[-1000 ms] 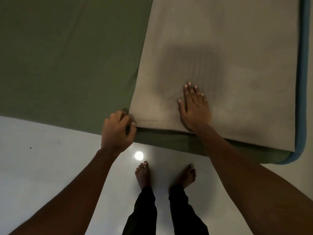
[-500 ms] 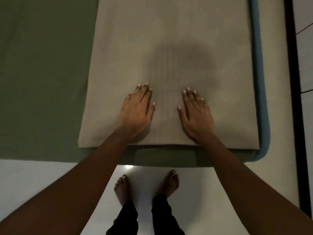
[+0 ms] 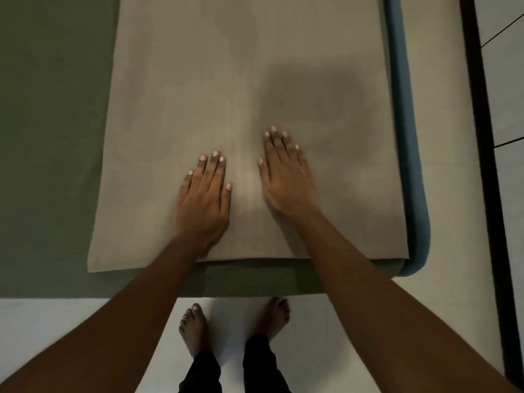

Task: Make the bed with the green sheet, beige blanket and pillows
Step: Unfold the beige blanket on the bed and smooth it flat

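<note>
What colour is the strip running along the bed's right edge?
Blue; the strip shows best in the head view.

Beige blanket [image 3: 198, 80]: flat and smooth, a long rectangle on the right part of the sheet. Green sheet [image 3: 51, 137]: spread flat underneath, exposed at left and in a strip along the near edge.

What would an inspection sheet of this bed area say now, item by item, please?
Surface: bed, its blue edge showing at the right.
Job's things: green sheet spread flat; beige blanket lying flat on its right part; pillows not in view.
Clutter: nothing seen.
Hands: left hand and right hand both flat on the blanket, fingers straight, apart from each other.
Cables: nothing seen.
Surroundings: pale floor; dark strip at the right; bare feet by the bed.
</note>
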